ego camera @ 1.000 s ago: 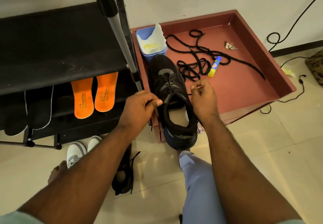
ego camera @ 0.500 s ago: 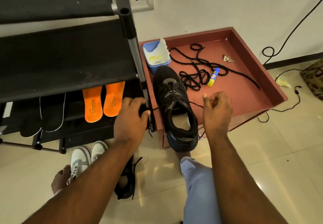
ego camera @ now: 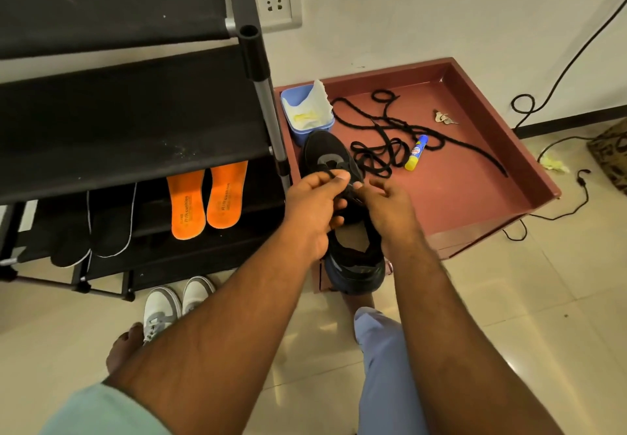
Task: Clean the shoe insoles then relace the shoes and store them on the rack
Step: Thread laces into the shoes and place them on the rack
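Observation:
A black shoe (ego camera: 353,258) lies on the front left corner of the maroon tray (ego camera: 481,193), toe pointing away. My left hand (ego camera: 315,210) pinches its black lace between thumb and forefinger over the eyelets. My right hand (ego camera: 386,210) is beside it, fingers curled at the lace on the shoe's right side. A loose black lace (ego camera: 376,156) lies tangled on the tray. Two orange insoles (ego camera: 207,200) and two dark insoles (ego camera: 91,227) rest on a lower shelf of the black rack (ego camera: 135,122).
A blue tub (ego camera: 307,113) holding a white cloth stands at the tray's back left. A glue stick (ego camera: 416,152) and keys (ego camera: 444,117) lie on the tray. White sneakers (ego camera: 176,305) sit on the floor below the rack. Black cables (ego camera: 556,210) trail at the right.
Both hands had pulled the lace ends apart sideways; they have now come back together over the shoe's eyelets.

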Demonstrator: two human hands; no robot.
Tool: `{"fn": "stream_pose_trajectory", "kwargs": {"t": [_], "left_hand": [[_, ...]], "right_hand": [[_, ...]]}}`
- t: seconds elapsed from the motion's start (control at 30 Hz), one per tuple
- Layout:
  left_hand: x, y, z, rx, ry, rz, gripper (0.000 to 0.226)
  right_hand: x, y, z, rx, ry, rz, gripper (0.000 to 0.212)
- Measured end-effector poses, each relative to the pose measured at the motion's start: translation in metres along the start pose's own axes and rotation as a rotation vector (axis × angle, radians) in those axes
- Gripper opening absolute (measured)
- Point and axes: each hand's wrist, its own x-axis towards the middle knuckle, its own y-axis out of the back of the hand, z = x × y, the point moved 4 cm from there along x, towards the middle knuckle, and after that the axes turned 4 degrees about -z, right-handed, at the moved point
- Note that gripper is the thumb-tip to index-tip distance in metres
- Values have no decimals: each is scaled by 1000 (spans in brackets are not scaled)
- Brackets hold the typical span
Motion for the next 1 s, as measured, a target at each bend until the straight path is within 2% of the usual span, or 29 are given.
{"fn": "stream_pose_trajectory", "kwargs": {"t": [0.1,0.17,0.2,0.33,0.43,0.5,0.67,0.87,1.0], "left_hand": [[-4,0,8,56,-84,-8,9],[-9,-1,16,86,-142,-12,9],[-12,-1,20,98,-170,-14,10],[-29,-6,43,129,-272,-34,12],[-48,-9,68,118,-323,-54,22],[-61,-12,85,120,-344,-63,24],[-102,-18,127,161,-456,-75,16],[-155,-30,182,127,-550,-86,9],[-183,-37,211,49,-549,-113,2]], "right_hand": [[2,-4,-11,-272,184,-7,24],[1,-13,-18,-390,294,-9,28],[0,-16,-20,-333,311,-17,31],[-16,-22,-31,204,211,-186,32],[-38,-16,-55,288,221,-317,22],[-51,-11,-78,274,286,-345,19],[-85,6,-159,243,443,-314,21],[-125,23,-239,-7,658,-152,18],[-148,30,-272,-157,756,-135,18]]}}
